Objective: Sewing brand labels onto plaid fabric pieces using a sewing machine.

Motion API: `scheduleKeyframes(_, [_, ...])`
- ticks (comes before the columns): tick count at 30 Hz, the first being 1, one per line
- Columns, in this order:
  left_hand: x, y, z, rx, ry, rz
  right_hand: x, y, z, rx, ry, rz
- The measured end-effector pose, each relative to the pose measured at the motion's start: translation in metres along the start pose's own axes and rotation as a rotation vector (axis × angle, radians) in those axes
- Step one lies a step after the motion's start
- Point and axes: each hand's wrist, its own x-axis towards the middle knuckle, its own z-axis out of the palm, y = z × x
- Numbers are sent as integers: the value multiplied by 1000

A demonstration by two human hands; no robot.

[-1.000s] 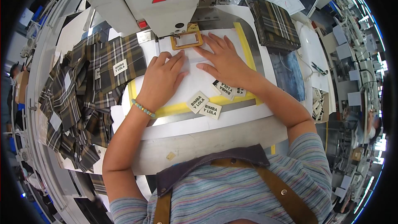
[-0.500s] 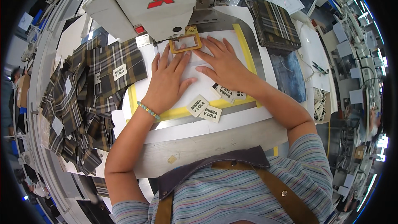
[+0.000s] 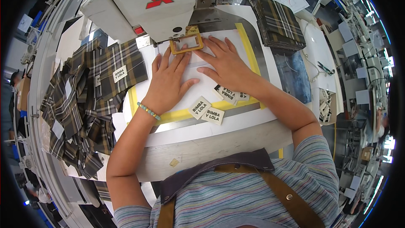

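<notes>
Both my hands lie flat on a white sheet bordered with yellow tape (image 3: 249,48). My left hand (image 3: 169,80) has its fingers stretched out, their tips at the lower left of a yellow-brown rectangular clamp frame (image 3: 187,52). Fingers spread, my right hand (image 3: 223,64) rests with its fingertips by the frame's right side. The frame sits under the head of a white sewing machine (image 3: 154,10); whatever lies inside it is too small to make out. Several white printed labels (image 3: 212,115) lie loose below my hands, some partly behind my right wrist.
Plaid fabric pieces (image 3: 80,114) are heaped at the left, the top one bearing a label (image 3: 120,74). A folded plaid stack (image 3: 278,23) stands at the far right. Beyond my right arm are thread snips (image 3: 325,68) and a box of labels (image 3: 325,105).
The whole view has shifted very slightly. My hands stay flat in the same place beside the clamp frame.
</notes>
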Motion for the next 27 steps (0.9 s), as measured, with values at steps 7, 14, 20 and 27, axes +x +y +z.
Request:
scheduleKeyframes(7, [3, 1, 1, -34, -5, 1, 1, 28, -29, 60, 126, -36])
scheduleKeyframes(14, [-10, 0, -9, 100, -91, -43, -20, 90, -131, -8, 278, 315])
scheduleKeyframes(20, [-7, 11, -16, 156, 64, 70, -60, 139, -126, -365, 126, 316])
scheduleKeyframes(27, [-10, 13, -20, -37, 199, 256, -57, 145, -122, -309, 214, 398])
